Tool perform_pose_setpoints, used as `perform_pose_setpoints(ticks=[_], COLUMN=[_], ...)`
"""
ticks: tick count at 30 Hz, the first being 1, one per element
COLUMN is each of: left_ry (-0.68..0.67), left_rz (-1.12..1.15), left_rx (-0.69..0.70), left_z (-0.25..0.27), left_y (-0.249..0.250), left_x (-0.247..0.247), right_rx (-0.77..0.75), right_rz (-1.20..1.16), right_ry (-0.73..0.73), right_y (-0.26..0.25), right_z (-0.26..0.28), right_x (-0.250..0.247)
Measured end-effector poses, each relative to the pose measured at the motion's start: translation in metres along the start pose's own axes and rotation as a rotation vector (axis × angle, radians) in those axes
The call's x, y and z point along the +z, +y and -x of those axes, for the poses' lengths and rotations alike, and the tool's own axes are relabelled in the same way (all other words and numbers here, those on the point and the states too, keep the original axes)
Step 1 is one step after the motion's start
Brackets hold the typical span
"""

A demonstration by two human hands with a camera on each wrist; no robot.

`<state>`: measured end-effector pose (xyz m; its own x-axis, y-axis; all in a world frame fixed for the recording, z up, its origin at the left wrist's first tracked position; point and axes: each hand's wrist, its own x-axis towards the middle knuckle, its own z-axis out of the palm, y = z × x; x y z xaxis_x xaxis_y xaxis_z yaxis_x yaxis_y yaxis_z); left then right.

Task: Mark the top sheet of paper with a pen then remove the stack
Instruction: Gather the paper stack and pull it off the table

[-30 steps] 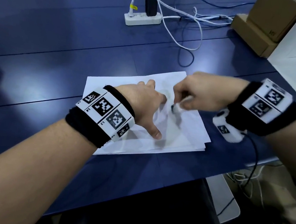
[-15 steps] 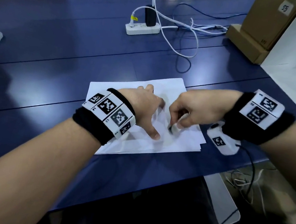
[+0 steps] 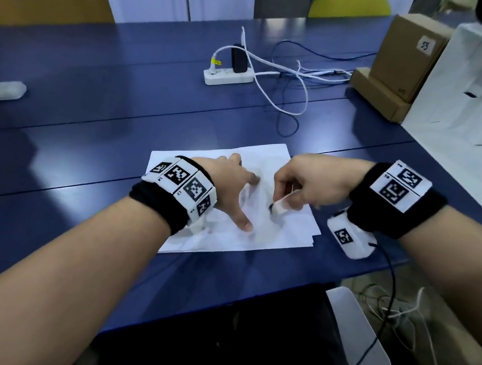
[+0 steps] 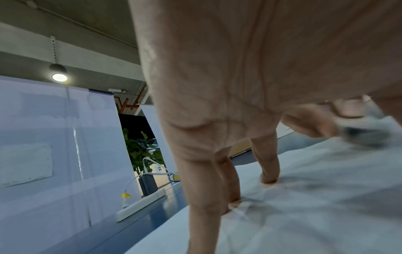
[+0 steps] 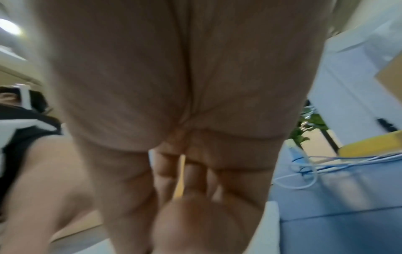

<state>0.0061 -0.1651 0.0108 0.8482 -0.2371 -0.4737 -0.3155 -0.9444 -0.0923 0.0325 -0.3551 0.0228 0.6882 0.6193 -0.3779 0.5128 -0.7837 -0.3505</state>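
Head view, paper: a stack of white sheets (image 3: pixel 225 236) lies on the blue table (image 3: pixel 84 134), near its front edge, the top sheet creased.
Head view, left hand: the left hand (image 3: pixel 226 186) rests on the stack with fingers spread straight and thumb tip pressed to the top sheet.
Head view, right hand: the right hand (image 3: pixel 305 182) has its fingers curled around a white pen (image 3: pixel 282 204), whose dark tip touches the top sheet just beside the left thumb.
Head view, surroundings: a white power strip (image 3: pixel 229 77) with white cables lies well behind the stack; cardboard boxes (image 3: pixel 405 60) stand at the far right.
Left wrist view: fingertips (image 4: pixel 268 178) press on the white paper (image 4: pixel 304 206); the pen (image 4: pixel 363 135), blurred, meets the sheet at the right; the power strip (image 4: pixel 139 204) sits on the table behind.
Right wrist view: the palm fills the picture, fingers (image 5: pixel 165 171) folded inward; the picture is blurred and the pen cannot be made out; cables (image 5: pixel 326 165) lie on the table at right.
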Motion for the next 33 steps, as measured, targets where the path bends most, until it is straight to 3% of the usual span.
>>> perform_pose_setpoints(ticks=[5, 7, 12, 16, 20, 24, 28, 33], left_ry=[0.065, 0.141, 0.289, 0.242, 0.219, 0.191, 0.197, 0.203], left_rz=[0.119, 0.234, 0.381, 0.426, 0.450, 0.416, 0.407, 0.420], left_rx=[0.021, 0.007, -0.195, -0.451, -0.587, -0.597, -0.551, -0.591], left_z=[0.006, 0.014, 0.038, 0.049, 0.057, 0.056, 0.051, 0.051], left_y=[-0.007, -0.021, -0.078, -0.111, -0.105, -0.077, -0.053, -0.050], left_x=[0.004, 0.005, 0.021, 0.049, 0.058, 0.048, 0.050, 0.052], right_rx=[0.162, 0.274, 0.454, 0.539, 0.527, 0.538, 0.562, 0.584], right_rz=[-0.210, -0.227, -0.136, 0.095, 0.092, 0.008, -0.133, -0.512], right_ry=[0.415, 0.480, 0.370, 0.394, 0.402, 0.306, 0.303, 0.319], right_y=[0.040, 0.060, 0.080, 0.060, 0.021, -0.021, -0.042, -0.043], right_z=[0.007, 0.010, 0.009, 0.013, 0.002, -0.017, -0.032, -0.030], right_x=[-0.021, -0.027, -0.019, -0.011, 0.003, 0.017, 0.020, 0.021])
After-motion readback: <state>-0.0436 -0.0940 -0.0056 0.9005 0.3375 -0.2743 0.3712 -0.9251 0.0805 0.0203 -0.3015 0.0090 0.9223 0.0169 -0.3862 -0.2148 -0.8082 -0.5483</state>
